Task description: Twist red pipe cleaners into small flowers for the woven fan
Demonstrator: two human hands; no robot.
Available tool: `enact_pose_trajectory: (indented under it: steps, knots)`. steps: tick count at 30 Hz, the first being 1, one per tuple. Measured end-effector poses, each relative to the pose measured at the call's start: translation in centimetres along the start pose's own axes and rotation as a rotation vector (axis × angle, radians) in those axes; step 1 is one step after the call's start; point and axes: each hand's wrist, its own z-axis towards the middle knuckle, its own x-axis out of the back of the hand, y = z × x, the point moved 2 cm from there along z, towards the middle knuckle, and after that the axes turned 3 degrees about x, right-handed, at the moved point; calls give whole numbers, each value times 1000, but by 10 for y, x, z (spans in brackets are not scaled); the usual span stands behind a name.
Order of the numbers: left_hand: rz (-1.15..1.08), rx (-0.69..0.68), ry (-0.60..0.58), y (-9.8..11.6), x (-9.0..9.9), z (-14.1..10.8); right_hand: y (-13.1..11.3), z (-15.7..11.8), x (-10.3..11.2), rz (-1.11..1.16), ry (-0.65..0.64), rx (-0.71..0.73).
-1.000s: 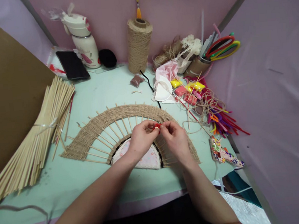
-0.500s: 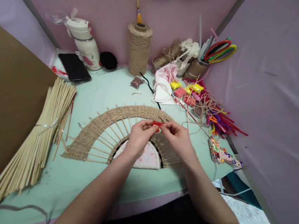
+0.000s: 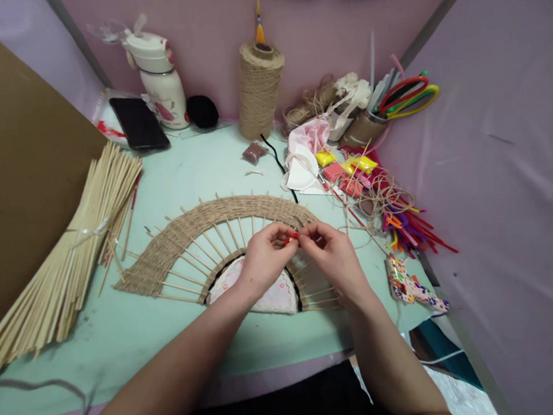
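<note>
Both hands meet over the right part of a woven fan [image 3: 228, 209] made of twine and thin sticks. My left hand [image 3: 269, 260] is closed, fingertips pinching a small red piece [image 3: 290, 238], which looks soft and is mostly hidden. My right hand [image 3: 328, 251] pinches the same piece from the other side, thumb and forefinger together. Below the hands lies the fan's pale half-round centre [image 3: 270, 293], patterned with small flowers and edged in black. My right forearm and hand cover the fan's right end.
A bundle of flat sticks [image 3: 73, 253] lies at left. Behind stand a white bottle [image 3: 161, 81], a phone [image 3: 138, 123] and a twine spool [image 3: 261, 91]. At right are clay packets [image 3: 353, 187], pipe cleaners [image 3: 415, 227] and a patterned glue gun [image 3: 403, 280].
The red piece shows less now, more covered by the fingertips, which have drawn closer together. The hands stay in nearly the same place above the fan.
</note>
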Motion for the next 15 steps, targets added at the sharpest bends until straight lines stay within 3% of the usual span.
enact_pose_trajectory:
  steps: [5,10,15]
  knots:
    - [-184,155,-34,1,-1,0,-2,-2,1,-78,-8,132]
    - [-446,328,-96,0,-5,-3,0,-9,-8,-15,88,183]
    - [-373,170,33,-1,-7,-4,6,-11,-25,297,217,-29]
